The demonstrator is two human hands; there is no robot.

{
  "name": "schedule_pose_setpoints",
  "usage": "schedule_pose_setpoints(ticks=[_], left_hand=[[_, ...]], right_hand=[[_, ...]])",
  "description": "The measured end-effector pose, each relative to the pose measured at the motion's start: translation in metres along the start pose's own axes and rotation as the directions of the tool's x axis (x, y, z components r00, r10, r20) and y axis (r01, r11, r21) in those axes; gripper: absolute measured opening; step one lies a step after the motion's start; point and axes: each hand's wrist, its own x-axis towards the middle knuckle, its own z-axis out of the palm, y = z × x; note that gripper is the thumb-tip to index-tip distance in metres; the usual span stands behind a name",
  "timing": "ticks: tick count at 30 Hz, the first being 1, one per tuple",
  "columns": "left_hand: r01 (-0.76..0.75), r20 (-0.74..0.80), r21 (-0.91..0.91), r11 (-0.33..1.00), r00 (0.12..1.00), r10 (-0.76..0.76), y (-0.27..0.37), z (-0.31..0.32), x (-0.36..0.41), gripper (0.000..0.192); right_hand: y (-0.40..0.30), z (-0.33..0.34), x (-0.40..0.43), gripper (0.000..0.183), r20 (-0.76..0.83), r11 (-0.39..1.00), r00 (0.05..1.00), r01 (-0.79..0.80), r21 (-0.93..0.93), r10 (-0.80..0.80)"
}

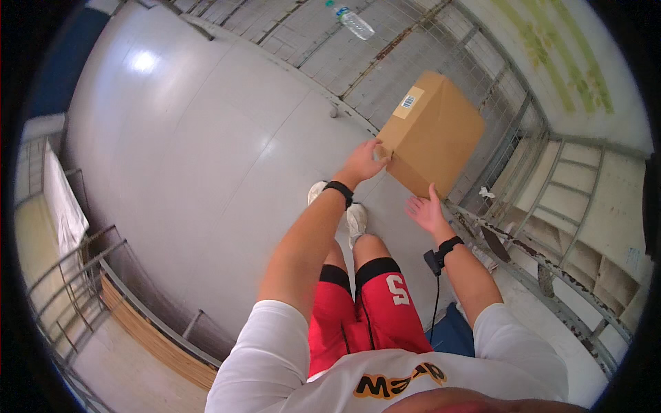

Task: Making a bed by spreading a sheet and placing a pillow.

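A brown cardboard box (439, 134) lies tilted in the view over the edge of a metal wire-mesh bed frame (356, 77). A pale label with a printed code (409, 102) is stuck on its side. My left hand (366, 161) grips the box's near left corner, thumb and fingers around a small flap there. Just below the near right corner is my right hand (427, 210), palm up and fingers spread. Whether its fingertips touch the cardboard I cannot tell. Both wrists wear black straps, and a cable (437, 304) hangs from the right one.
A clear plastic bottle (355, 23) lies on the mesh farther off. A metal ladder (570, 186) and rusty rail (547, 263) stand at the right. Another bed frame with wooden boards (150, 330) is at lower left. Pale tiled floor (222, 144) spreads between the frames.
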Motion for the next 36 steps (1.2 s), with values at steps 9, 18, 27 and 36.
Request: schedule_pose_setpoints(ticks=[9, 18, 27, 36], left_hand=[[0.016, 0.092, -0.143, 0.990, 0.996, -0.002, -0.033, 0.067, 0.092, 0.098], [0.075, 0.217, -0.312, 0.947, 0.976, -0.006, -0.046, 0.091, 0.118, 0.123], [0.116, 0.346, -0.571, 0.813, 0.932, 0.111, -0.017, 0.115, 0.046, 0.113], [0.194, 0.291, -0.619, 0.761, 0.957, -0.007, -0.024, 0.104, -0.009, 0.095]], right_hand=[[0.017, 0.038, 0.053, 0.094, -0.033, 0.896, 0.982, 0.184, 0.405, -0.186], [0.008, 0.040, 0.066, 0.096, -0.152, 0.770, 0.971, 0.239, 0.592, -0.184], [0.022, 0.032, 0.054, 0.080, -0.105, 0.721, 0.932, 0.337, 0.606, -0.348], [0.046, 0.034, 0.036, 0.062, -0.149, 0.763, 0.926, 0.371, 0.530, -0.347]])
